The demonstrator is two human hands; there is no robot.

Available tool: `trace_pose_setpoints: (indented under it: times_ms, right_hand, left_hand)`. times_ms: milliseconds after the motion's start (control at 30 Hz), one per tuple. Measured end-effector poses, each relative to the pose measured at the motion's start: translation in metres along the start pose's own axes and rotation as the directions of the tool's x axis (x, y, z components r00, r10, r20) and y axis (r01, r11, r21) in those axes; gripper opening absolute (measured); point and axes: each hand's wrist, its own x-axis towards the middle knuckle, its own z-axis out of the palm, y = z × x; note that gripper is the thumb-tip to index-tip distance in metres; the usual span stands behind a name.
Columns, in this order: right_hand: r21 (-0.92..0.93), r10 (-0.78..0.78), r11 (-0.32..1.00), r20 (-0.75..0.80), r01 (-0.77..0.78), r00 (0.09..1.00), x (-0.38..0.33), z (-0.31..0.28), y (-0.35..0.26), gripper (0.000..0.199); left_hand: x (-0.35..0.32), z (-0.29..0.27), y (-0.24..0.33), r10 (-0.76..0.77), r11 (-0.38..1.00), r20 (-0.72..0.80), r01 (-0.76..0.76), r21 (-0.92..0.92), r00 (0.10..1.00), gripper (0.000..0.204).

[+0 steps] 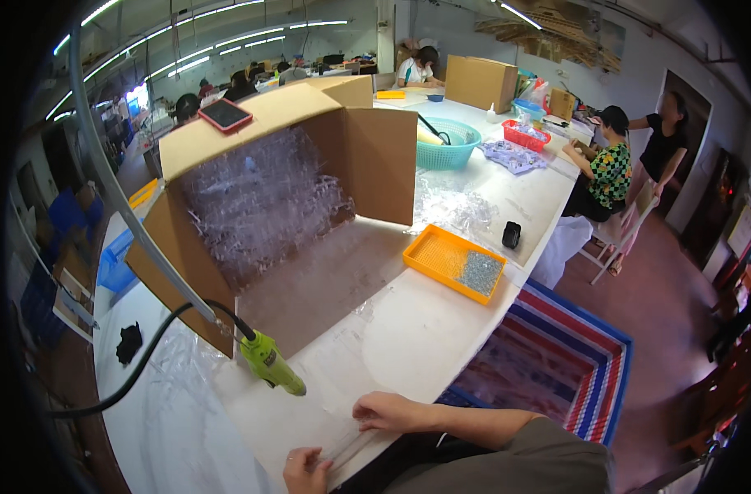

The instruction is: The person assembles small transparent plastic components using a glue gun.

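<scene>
Two hands: our left hand (pixel 307 471) and right hand (pixel 381 410), fingers curled, over the near edge of the desk (pixel 392 329); whether they clamp anything, we cannot tell
Green tool (pixel 272 366): hanging just beyond our hands
Orange tray (pixel 433 247): farther, holding grey bits
Cardboard box (pixel 382 160): open beyond the tool

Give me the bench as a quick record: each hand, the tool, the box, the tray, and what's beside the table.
Left hand: fingers bent, near the edge of the white tabletop; grip unclear
Right hand: farther forward, fingers bent; grip unclear
Tool: lime-green handheld tool on a black cable, beyond the hands
Box: open brown cardboard box, clear plastic pieces inside
Tray: orange rectangular plastic tray, small grey pieces at its right end
Beside table: red-white-blue striped container
</scene>
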Motion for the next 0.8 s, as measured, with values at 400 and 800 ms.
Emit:
trace_pose_setpoints:
  times_ms: [400,800]
  right_hand:
    - [-0.266,-0.318,0.931,-0.257,0.249,0.913,0.012,-0.036,-0.031,0.041]
    - [-0.284,-0.325,0.923,-0.217,0.259,0.921,-0.002,-0.018,-0.035,0.039]
  left_hand:
    - [0.045,0.015,0.059,0.381,0.889,-0.209,-0.295,0.351,0.901,0.044]
    - [0.032,0.03,0.052,0.413,0.881,-0.275,-0.303,0.365,0.868,0.028]
